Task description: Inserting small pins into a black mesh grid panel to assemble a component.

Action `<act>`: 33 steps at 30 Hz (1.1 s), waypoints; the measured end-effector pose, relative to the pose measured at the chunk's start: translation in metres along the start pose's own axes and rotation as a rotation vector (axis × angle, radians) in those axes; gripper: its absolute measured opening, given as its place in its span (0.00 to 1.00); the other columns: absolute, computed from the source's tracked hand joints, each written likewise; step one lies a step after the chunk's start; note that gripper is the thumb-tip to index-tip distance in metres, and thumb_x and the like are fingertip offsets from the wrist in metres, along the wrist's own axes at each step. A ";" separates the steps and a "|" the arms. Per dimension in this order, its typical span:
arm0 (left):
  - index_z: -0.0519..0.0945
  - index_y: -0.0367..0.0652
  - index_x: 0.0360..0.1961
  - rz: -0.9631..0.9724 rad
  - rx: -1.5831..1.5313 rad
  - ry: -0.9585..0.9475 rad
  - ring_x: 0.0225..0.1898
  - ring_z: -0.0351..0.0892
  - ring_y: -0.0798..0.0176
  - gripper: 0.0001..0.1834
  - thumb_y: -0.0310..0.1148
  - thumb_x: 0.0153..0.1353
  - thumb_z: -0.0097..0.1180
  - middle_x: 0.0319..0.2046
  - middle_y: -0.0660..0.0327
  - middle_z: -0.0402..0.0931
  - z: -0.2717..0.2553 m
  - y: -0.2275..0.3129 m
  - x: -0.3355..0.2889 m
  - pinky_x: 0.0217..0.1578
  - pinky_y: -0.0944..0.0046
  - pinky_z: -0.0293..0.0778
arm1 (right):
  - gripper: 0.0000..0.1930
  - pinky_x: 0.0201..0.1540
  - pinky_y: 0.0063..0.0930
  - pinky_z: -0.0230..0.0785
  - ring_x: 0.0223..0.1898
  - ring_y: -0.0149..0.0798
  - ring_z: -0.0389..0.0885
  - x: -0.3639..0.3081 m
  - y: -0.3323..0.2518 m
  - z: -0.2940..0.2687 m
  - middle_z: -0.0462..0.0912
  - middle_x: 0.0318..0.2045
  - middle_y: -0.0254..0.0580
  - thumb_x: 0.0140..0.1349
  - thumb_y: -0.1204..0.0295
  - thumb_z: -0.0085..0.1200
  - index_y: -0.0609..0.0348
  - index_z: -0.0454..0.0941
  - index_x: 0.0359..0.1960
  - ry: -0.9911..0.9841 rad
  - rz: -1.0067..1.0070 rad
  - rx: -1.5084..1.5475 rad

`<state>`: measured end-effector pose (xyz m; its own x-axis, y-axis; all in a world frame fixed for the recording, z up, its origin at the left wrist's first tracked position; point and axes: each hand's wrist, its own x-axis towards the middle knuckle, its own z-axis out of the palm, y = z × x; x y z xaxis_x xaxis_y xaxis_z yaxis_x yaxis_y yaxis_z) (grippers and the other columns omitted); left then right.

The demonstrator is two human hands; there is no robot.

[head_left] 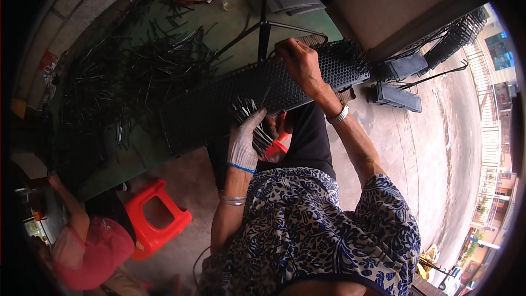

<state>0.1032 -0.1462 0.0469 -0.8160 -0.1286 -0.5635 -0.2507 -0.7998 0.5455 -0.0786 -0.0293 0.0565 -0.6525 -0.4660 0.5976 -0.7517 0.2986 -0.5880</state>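
Observation:
A long black perforated panel (276, 90) lies slantwise across the table's near edge, above my lap. My left hand (244, 141), in a whitish knit glove, is closed round a bundle of thin black strips (262, 140) at the panel's near side; strip ends stick out past the thumb. Bare and wearing a wristwatch, my right hand (303, 66) is over the panel's right part with its fingers pinched together. Whatever is between those fingertips, if anything, is too small to make out.
Loose black strips (164, 60) are heaped on the green table (233, 33). A black metal stand (264, 35) rises behind the panel. Dark grey pieces (400, 97) are at right. A red stool (159, 216) stands lower left, beside another person in pinkish red (90, 252).

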 end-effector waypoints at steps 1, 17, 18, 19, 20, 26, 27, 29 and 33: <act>0.79 0.37 0.34 0.002 0.000 -0.001 0.22 0.77 0.65 0.06 0.30 0.61 0.56 0.24 0.58 0.77 0.000 0.000 0.000 0.25 0.67 0.77 | 0.03 0.32 0.27 0.74 0.29 0.39 0.84 -0.001 0.000 -0.001 0.81 0.26 0.44 0.62 0.79 0.51 0.65 0.75 0.35 0.001 -0.002 0.000; 0.77 0.39 0.36 -0.044 -0.079 0.022 0.22 0.77 0.64 0.07 0.31 0.61 0.57 0.24 0.57 0.77 0.003 -0.003 0.003 0.24 0.65 0.77 | 0.09 0.36 0.35 0.72 0.35 0.46 0.79 -0.013 0.009 0.009 0.77 0.35 0.45 0.58 0.74 0.55 0.58 0.81 0.40 -0.229 -0.042 -0.109; 0.77 0.39 0.36 -0.045 -0.083 0.028 0.22 0.77 0.64 0.07 0.31 0.61 0.57 0.24 0.57 0.77 0.004 -0.003 0.003 0.24 0.65 0.77 | 0.10 0.36 0.35 0.72 0.35 0.46 0.79 -0.015 0.006 0.007 0.77 0.36 0.45 0.57 0.74 0.55 0.57 0.81 0.41 -0.180 0.028 -0.121; 0.77 0.39 0.36 -0.047 -0.082 0.029 0.22 0.77 0.64 0.07 0.31 0.61 0.57 0.24 0.57 0.77 0.003 -0.004 0.003 0.24 0.65 0.77 | 0.10 0.36 0.35 0.72 0.35 0.46 0.79 -0.017 0.006 0.008 0.77 0.36 0.45 0.57 0.74 0.55 0.57 0.81 0.41 -0.180 0.030 -0.121; 0.77 0.39 0.36 -0.069 -0.112 0.004 0.22 0.78 0.63 0.07 0.31 0.61 0.57 0.24 0.57 0.77 0.002 -0.006 0.003 0.24 0.65 0.77 | 0.11 0.35 0.32 0.72 0.34 0.43 0.80 -0.021 0.007 0.010 0.78 0.34 0.44 0.60 0.73 0.54 0.58 0.80 0.43 -0.128 0.031 -0.108; 0.77 0.39 0.36 -0.069 -0.108 0.014 0.22 0.78 0.63 0.07 0.31 0.61 0.57 0.25 0.57 0.77 0.006 -0.006 0.003 0.25 0.64 0.78 | 0.17 0.31 0.22 0.71 0.25 0.28 0.79 -0.021 -0.009 -0.005 0.82 0.26 0.39 0.69 0.65 0.47 0.67 0.77 0.49 -0.139 0.441 0.262; 0.77 0.39 0.36 -0.087 -0.135 0.013 0.22 0.78 0.63 0.07 0.31 0.61 0.57 0.25 0.57 0.77 0.007 -0.007 0.005 0.25 0.64 0.78 | 0.16 0.31 0.22 0.71 0.25 0.28 0.79 -0.023 -0.010 -0.006 0.82 0.25 0.39 0.68 0.66 0.48 0.67 0.77 0.48 -0.131 0.436 0.261; 0.77 0.39 0.36 -0.070 -0.086 -0.004 0.22 0.78 0.63 0.07 0.31 0.61 0.57 0.25 0.57 0.77 0.006 -0.010 0.005 0.25 0.64 0.78 | 0.15 0.31 0.23 0.72 0.25 0.28 0.79 -0.023 -0.009 -0.006 0.82 0.25 0.39 0.68 0.67 0.48 0.67 0.78 0.47 -0.121 0.430 0.260; 0.77 0.40 0.36 -0.102 -0.082 -0.027 0.23 0.78 0.63 0.07 0.31 0.61 0.57 0.24 0.57 0.77 0.006 -0.010 0.006 0.25 0.64 0.77 | 0.10 0.30 0.34 0.74 0.27 0.44 0.82 -0.030 0.005 0.006 0.83 0.28 0.47 0.62 0.70 0.51 0.62 0.79 0.41 -0.125 0.292 0.052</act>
<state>0.0982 -0.1354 0.0413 -0.8025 -0.0297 -0.5960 -0.2900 -0.8535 0.4330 -0.0627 -0.0192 0.0322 -0.8209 -0.4662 0.3299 -0.5264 0.3937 -0.7536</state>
